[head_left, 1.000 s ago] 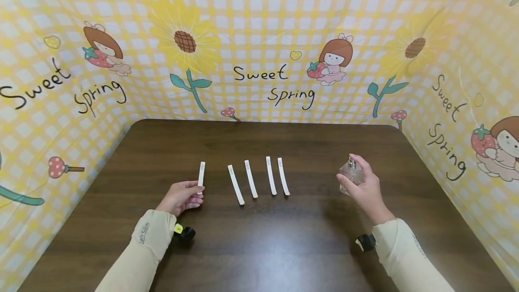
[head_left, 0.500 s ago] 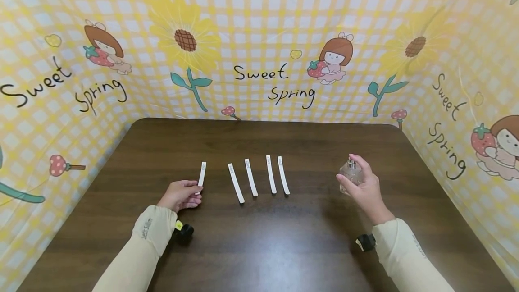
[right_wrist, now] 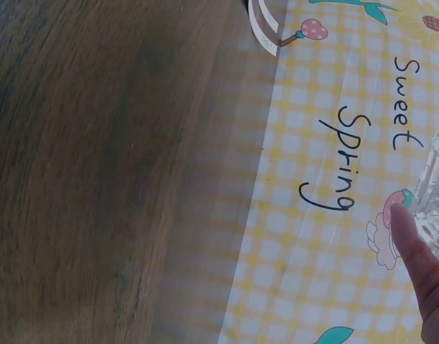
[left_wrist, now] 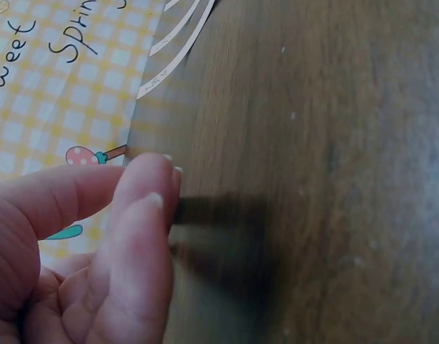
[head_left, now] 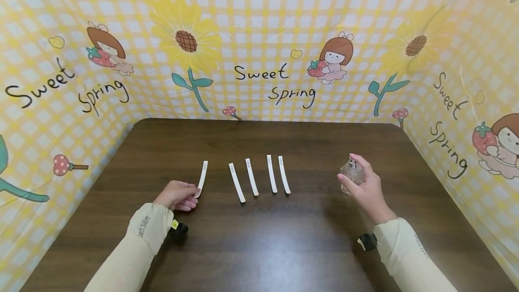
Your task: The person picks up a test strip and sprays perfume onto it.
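Observation:
A white paper test strip (head_left: 203, 172) points away from my left hand (head_left: 178, 195), slightly curved, with small print at its far end. Thumb and fingers pinch it near its lower end. In the left wrist view the left hand (left_wrist: 112, 236) shows pinched fingertips, but that strip is hidden there. At the right, my right hand (head_left: 368, 188) grips a clear glass perfume bottle (head_left: 352, 172), index finger on the silver spray top. Part of the bottle (right_wrist: 436, 193) and the thumb (right_wrist: 413, 251) show at the edge of the right wrist view.
Several more white strips lie side by side mid-table, among them one strip (head_left: 237, 183) nearest the left hand and another strip (head_left: 284, 175) at the right end of the row. The brown wooden table (head_left: 259, 238) meets a yellow checked cloth (head_left: 259, 26) behind and at both sides.
My left hand has shifted slightly to the left, and the strip it pinches now leans more to the right at its far end. The right hand and perfume bottle stay almost still.

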`<act>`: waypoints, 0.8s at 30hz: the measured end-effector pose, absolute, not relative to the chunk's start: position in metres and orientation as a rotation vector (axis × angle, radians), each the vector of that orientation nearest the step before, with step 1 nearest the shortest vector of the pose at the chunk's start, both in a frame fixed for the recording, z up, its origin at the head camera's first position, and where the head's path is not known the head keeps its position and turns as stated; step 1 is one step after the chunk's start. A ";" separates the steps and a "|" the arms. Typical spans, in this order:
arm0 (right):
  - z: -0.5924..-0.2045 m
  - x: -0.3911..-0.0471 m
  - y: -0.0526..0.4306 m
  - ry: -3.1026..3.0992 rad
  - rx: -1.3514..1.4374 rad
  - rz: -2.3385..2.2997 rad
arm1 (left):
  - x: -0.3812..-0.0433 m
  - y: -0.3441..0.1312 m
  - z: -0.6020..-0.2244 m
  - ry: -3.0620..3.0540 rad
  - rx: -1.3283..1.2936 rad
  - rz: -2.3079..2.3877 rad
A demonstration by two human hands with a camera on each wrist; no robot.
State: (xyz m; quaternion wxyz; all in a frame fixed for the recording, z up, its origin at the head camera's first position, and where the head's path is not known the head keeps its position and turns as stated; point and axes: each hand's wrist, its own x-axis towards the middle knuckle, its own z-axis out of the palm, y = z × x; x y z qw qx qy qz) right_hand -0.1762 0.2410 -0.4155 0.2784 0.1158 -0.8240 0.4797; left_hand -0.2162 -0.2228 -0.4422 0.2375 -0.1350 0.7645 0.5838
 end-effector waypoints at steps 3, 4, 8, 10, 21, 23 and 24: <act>-0.415 -0.175 0.242 -2.214 0.315 1.285 | -0.214 -0.225 -0.441 2.106 -0.372 1.573; -0.415 -0.174 0.242 -2.216 0.315 1.282 | -0.214 -0.226 -0.441 2.108 -0.373 1.572; -0.413 -0.172 0.244 -2.217 0.318 1.287 | -0.212 -0.227 -0.437 2.127 -0.343 1.575; -0.413 -0.171 0.245 -2.215 0.321 1.280 | -0.212 -0.226 -0.434 2.137 -0.324 1.571; -0.413 -0.169 0.250 -2.225 0.286 1.244 | -0.215 -0.193 -0.427 2.166 -0.197 1.508; -0.413 -0.169 0.251 -2.228 0.282 1.252 | -0.217 -0.184 -0.428 2.166 -0.178 1.505; -0.413 -0.169 0.252 -2.229 0.280 1.255 | -0.218 -0.179 -0.428 2.168 -0.174 1.501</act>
